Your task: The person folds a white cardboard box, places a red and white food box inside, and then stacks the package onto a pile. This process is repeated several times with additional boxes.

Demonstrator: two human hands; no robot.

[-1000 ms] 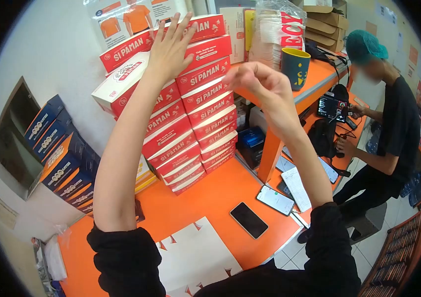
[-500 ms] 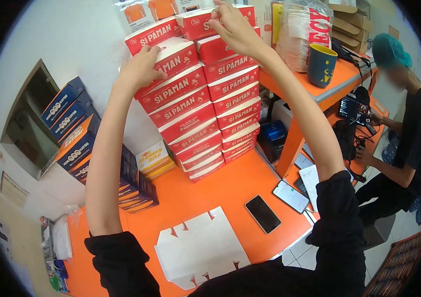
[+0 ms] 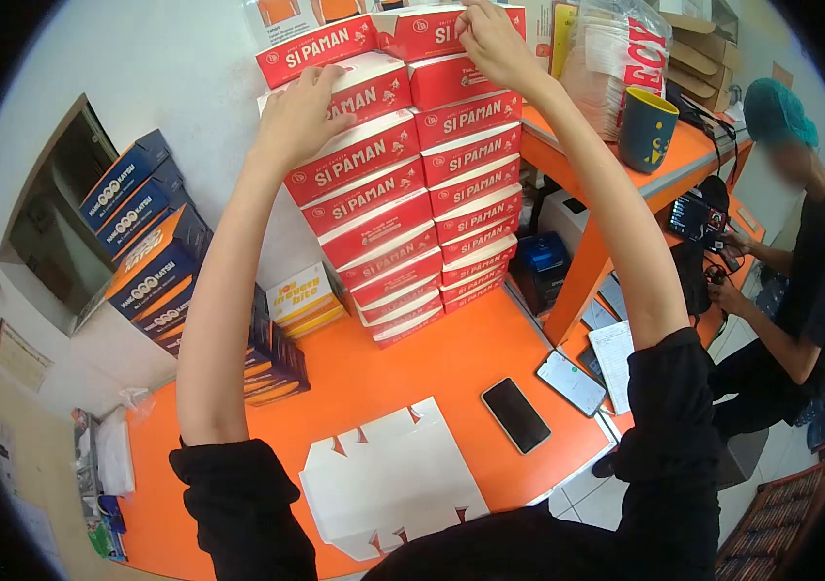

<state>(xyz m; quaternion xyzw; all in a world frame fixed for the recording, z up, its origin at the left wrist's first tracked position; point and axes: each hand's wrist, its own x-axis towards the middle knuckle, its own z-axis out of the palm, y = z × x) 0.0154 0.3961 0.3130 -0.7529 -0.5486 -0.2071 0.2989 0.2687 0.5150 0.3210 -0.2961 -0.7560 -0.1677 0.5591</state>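
Observation:
Two tall columns of red-and-white "SI PAMAN" food boxes (image 3: 378,198) stand side by side against the wall. My left hand (image 3: 308,114) lies on a box near the top of the left column, fingers spread over its upper edge and front. At the top of the right column, my right hand (image 3: 499,46) has its fingers curled at the upper front edge of the topmost red box (image 3: 417,34). Another red box (image 3: 320,50) tops the left column. Below my arms, an unfolded white box blank (image 3: 393,479) lies flat on the orange table (image 3: 373,378).
Blue-and-orange boxes (image 3: 165,276) are stacked at left, beside yellow-and-white boxes (image 3: 306,300). Phones (image 3: 516,415) and a notebook (image 3: 612,363) lie at right. A mug (image 3: 648,131) stands on the orange shelf near bagged white items (image 3: 611,73). A person (image 3: 805,271) sits handling a camera.
The view has shifted slightly, so the stacks sit a little further right. Both hands remain on the upper boxes; my right fingers look more drawn together at the top box.

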